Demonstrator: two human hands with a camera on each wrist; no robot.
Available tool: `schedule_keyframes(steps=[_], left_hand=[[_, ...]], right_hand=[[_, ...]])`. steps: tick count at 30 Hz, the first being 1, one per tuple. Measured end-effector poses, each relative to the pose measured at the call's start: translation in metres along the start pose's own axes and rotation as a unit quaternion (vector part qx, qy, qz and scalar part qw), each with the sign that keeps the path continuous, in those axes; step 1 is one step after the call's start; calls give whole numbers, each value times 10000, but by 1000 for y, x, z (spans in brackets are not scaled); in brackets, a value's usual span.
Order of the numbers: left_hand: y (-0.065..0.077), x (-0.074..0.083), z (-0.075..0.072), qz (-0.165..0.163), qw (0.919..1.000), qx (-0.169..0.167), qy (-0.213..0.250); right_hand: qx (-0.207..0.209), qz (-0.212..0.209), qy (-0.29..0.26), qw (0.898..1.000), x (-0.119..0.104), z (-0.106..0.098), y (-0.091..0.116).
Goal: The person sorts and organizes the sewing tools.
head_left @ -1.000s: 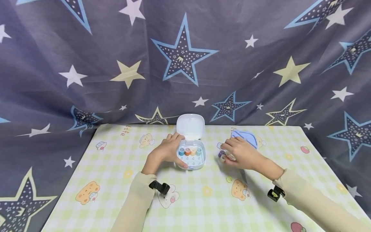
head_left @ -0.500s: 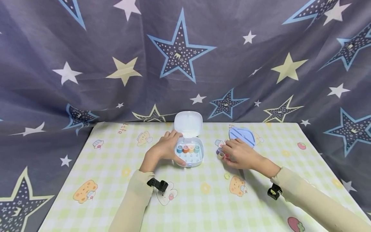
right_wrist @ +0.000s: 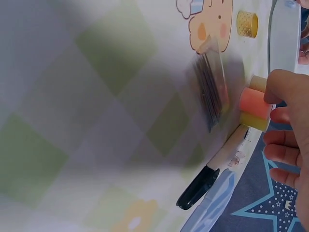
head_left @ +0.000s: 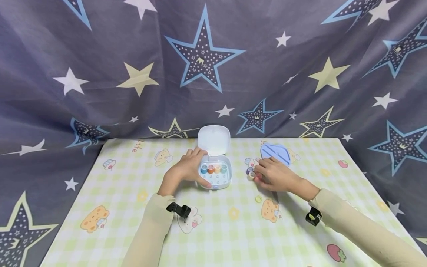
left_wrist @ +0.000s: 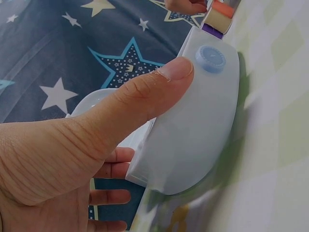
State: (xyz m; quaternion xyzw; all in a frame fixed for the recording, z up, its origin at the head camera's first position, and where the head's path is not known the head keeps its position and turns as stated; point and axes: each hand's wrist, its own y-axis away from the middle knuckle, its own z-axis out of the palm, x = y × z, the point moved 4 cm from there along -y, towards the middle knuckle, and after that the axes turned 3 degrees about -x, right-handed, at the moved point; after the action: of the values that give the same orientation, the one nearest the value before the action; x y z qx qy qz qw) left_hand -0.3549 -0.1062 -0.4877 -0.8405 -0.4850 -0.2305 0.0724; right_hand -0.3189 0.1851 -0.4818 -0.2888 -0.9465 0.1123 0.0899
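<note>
Head view: the white box sits on the checked cloth, its lid raised at the far side. Your left hand grips the box by its left side; in the left wrist view the thumb lies along the front wall, close to the round latch. Four spools sit in a row inside, with bare pegs in front of them. The box looks like thin, rigid plastic. Expect it to be light and apt to slide; brace it low on the walls and avoid loading the lid hinge.

Your right hand is at the loose spools, right of the box. Its grip is narrow: thumb and index finger pinch the orange spool at one end. How firmly, you cannot tell. The beige spool and the purple spool are close against it. Treat each spool as light, stiff, smooth and prone to roll. Hold it by the rim, with moderate pressure; squeezing the wound thread may shift the turns. Keep your fingertips clear of the clear packet, whose thin dark contents may be sharp.
</note>
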Motion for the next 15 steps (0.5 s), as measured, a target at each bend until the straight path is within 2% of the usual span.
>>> schedule_keyframes(steps=[15], left_hand=[[0,0,1,-36,10000,-45,-62]], right_hand=[[-120,121,-50,9998,-3,-3,4]])
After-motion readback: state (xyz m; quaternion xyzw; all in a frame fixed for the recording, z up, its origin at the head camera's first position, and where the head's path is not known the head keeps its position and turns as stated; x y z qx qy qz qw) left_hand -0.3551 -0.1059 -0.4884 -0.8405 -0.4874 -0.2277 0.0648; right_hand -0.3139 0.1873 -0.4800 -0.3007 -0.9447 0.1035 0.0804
